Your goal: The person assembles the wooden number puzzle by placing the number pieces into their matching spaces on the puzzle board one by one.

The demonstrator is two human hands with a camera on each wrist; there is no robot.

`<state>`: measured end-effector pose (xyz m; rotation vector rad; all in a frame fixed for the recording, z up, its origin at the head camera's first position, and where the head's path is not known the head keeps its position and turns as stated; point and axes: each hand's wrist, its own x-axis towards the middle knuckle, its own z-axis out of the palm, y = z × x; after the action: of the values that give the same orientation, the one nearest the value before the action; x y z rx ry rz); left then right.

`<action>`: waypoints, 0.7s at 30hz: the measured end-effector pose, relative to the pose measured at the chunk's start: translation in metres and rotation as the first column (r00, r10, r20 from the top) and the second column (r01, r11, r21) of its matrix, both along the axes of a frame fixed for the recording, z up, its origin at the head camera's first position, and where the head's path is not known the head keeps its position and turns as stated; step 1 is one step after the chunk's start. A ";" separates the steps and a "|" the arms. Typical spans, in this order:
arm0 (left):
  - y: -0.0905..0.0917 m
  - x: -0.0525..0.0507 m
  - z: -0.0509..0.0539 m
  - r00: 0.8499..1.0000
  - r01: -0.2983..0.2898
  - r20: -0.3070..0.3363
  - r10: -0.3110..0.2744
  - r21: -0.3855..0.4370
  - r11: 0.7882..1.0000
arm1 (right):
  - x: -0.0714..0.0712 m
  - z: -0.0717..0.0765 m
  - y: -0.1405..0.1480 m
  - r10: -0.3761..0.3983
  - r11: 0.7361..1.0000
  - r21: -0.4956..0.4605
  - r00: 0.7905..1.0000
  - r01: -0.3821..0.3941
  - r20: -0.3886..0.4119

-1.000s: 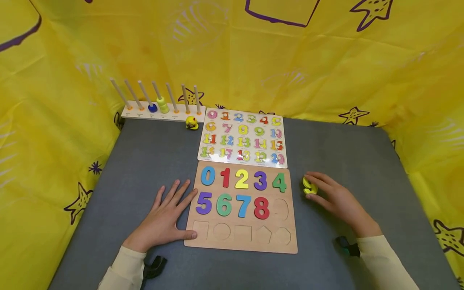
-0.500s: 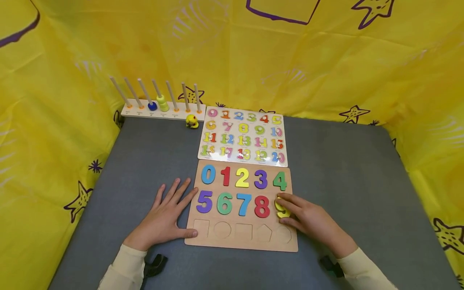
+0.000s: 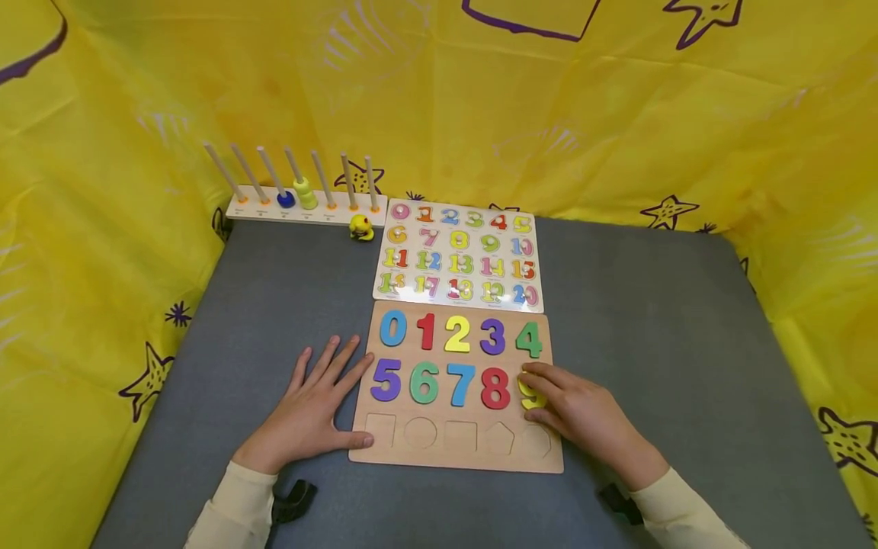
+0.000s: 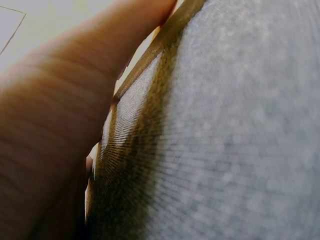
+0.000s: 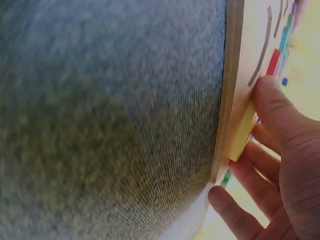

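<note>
A wooden number puzzle board (image 3: 446, 457) lies on the grey table. My right hand (image 3: 590, 415) pinches a yellow number 9 (image 3: 532, 402) at the right end of its second row, beside the red 8 (image 3: 495, 389). Fingers partly cover the 9 in the head view; in the right wrist view the yellow piece (image 5: 242, 135) sits between thumb and fingers, against the board's face. Whether it lies fully in its recess I cannot tell. With fingers spread, my left hand (image 3: 309, 419) rests at the board's left edge, its thumb on the lower left corner.
Colored numbers fill the board's upper rows, above a row of outlined shapes. Directly behind lies a white number board (image 3: 446, 286). A peg stand (image 3: 329, 216) with a few rings and a small yellow toy (image 3: 360, 228) stand back left. Yellow cloth (image 3: 439, 99) surrounds the table.
My right hand has carried the yellow 9 leftward from the table onto the board's second row, where it now sits lower and straighter. My left hand has stayed put.
</note>
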<state>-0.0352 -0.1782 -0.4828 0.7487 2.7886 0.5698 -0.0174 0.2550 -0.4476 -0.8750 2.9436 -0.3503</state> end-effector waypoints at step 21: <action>0.000 -0.001 -0.003 1.000 -0.004 -0.002 0.004 0.020 1.000 | -0.003 -0.002 -0.008 -0.068 0.994 -0.082 0.997 0.070 0.026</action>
<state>-0.0358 -0.1785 -0.4853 0.7477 2.7912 0.5992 -0.0205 0.2470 -0.4493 -0.7736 2.9623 -0.4856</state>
